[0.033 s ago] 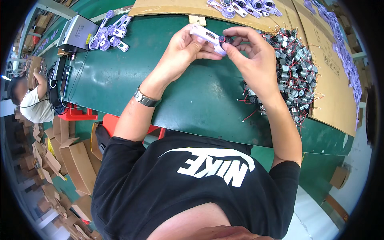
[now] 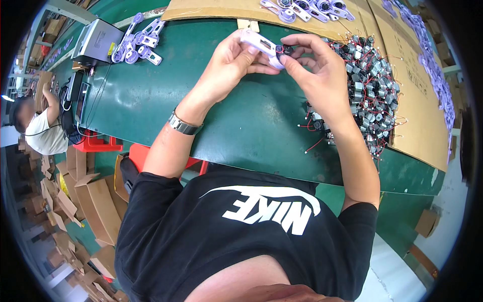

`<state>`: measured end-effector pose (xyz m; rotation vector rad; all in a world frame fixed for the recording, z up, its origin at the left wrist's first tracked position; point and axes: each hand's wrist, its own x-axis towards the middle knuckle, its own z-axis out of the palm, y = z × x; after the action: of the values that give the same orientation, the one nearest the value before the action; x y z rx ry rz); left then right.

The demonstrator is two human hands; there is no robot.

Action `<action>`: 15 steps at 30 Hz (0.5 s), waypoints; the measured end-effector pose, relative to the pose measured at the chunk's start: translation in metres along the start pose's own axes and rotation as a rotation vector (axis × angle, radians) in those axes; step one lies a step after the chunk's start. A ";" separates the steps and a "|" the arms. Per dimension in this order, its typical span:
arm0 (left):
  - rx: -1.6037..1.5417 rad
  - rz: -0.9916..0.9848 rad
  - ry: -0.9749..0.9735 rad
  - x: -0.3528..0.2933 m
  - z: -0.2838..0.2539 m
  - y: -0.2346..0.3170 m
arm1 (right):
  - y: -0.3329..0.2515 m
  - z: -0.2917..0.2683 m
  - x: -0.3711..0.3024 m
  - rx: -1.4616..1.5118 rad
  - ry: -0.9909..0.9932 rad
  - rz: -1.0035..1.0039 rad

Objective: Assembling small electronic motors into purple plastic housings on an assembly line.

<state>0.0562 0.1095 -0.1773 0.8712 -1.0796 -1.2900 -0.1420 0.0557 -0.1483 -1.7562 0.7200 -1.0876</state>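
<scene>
My left hand [image 2: 225,68] is closed around a long lilac plastic housing [image 2: 258,43] with a slot in its handle part, held above the table. At the housing's rounded end sits a small black motor [image 2: 287,50], with a bit of red wire beside it. My right hand [image 2: 324,75] pinches this motor between thumb and fingers, against the housing. Whether the motor is fully inside the round end cannot be seen. Just right of my right wrist spreads a heap of small silver and black motors [image 2: 372,93] with red and black wires.
Lilac housings [image 2: 138,43] lie in a pile at the far left, beside a grey metal box [image 2: 98,41]. More lilac parts [image 2: 314,9] lie on cardboard [image 2: 211,10] along the back. A co-worker [image 2: 48,128] is at the left. Cardboard boxes [image 2: 100,206] stand on the floor.
</scene>
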 end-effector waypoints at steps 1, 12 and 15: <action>0.032 0.024 -0.003 0.000 0.000 -0.001 | 0.001 0.000 0.000 0.035 0.006 0.044; 0.080 -0.058 0.090 0.000 0.001 0.004 | -0.013 0.001 -0.003 -0.001 -0.066 0.075; 0.036 -0.027 0.012 -0.001 -0.001 0.004 | -0.015 0.002 -0.003 -0.016 -0.047 0.105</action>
<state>0.0579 0.1109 -0.1739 0.9219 -1.0881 -1.2893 -0.1415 0.0648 -0.1363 -1.7316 0.7845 -0.9687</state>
